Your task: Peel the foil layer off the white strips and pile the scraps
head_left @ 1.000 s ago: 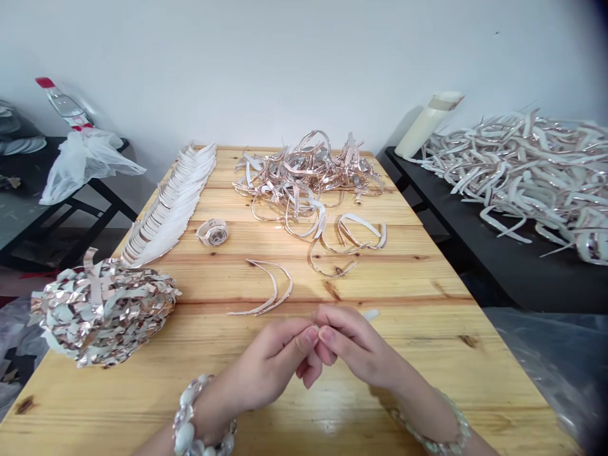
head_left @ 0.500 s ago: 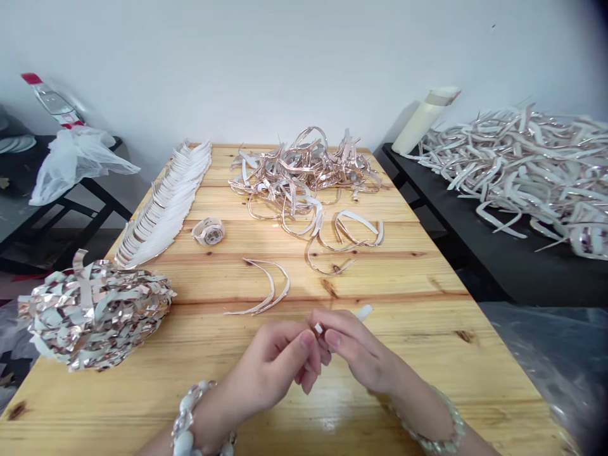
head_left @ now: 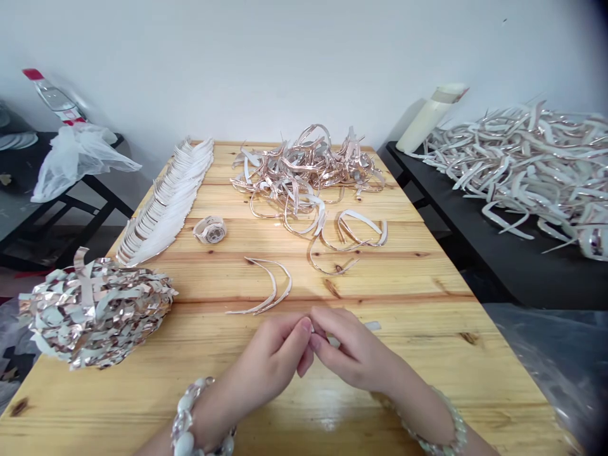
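My left hand (head_left: 279,347) and my right hand (head_left: 350,349) meet fingertip to fingertip above the near part of the wooden table (head_left: 266,405). Both are closed in a pinch on a narrow white strip (head_left: 373,325). Its free end sticks out beyond my right hand, and the fingers cover most of its length. Just ahead of my hands lie two thin curved strips (head_left: 285,288), white with shiny rose-gold edges. Further off are more looped strips (head_left: 363,228) and a tangled heap of rose-gold and white strips (head_left: 308,168).
At left stand a shiny bundle of strips (head_left: 99,313), a long row of stacked white strips (head_left: 164,202) and a small coiled roll (head_left: 209,229). A side table (head_left: 498,266) at right bears a big strip pile (head_left: 527,158) and a cream cylinder (head_left: 430,117). Far left is a bottle (head_left: 57,98).
My fingertips have drawn closer together, so the white bit that showed between them is now mostly covered. The strip's free end lies lower and flatter beside my right hand.
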A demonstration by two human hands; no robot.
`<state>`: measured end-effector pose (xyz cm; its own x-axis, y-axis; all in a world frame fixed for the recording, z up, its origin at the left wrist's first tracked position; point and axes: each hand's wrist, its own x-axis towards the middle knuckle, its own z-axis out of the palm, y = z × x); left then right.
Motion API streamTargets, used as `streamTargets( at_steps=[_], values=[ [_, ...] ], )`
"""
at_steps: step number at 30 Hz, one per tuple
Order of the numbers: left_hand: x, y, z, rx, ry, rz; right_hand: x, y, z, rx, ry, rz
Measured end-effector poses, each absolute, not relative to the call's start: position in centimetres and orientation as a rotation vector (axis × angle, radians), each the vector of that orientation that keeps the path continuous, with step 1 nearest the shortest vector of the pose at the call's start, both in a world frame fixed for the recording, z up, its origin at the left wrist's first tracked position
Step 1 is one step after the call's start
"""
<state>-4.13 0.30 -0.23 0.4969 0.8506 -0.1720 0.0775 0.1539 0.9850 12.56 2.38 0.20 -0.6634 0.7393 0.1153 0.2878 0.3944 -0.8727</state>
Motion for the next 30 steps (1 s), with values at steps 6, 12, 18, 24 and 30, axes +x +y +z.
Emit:
streamTargets(
  at_steps=[6, 12, 18, 24, 30],
  values=[
    [-4.1, 0.0, 0.7, 1.43, 0.894, 0.72, 12.6, 2.2, -0.2, -0.831, -2.003, 1.351],
    [-3.7, -0.4, 0.2, 1.5, 0.877, 0.8, 12.0, 1.4, -0.8, -0.887, -1.833, 1.284],
    [-3.3, -0.8, 0.2, 1.476, 0.807, 0.894, 10.6, 0.9, -1.0, -0.928, -1.137, 1.743],
    [-3.3, -1.0, 1.1, 1.615, 0.696, 0.965, 10.1, 2.1, -0.5, -0.879, -0.394, 1.977],
    [-3.4, -1.0, 1.2, 1.795, 0.609, 1.015, 10.5, 2.7, -0.7, -0.719, -0.213, 2.129]
  ],
)
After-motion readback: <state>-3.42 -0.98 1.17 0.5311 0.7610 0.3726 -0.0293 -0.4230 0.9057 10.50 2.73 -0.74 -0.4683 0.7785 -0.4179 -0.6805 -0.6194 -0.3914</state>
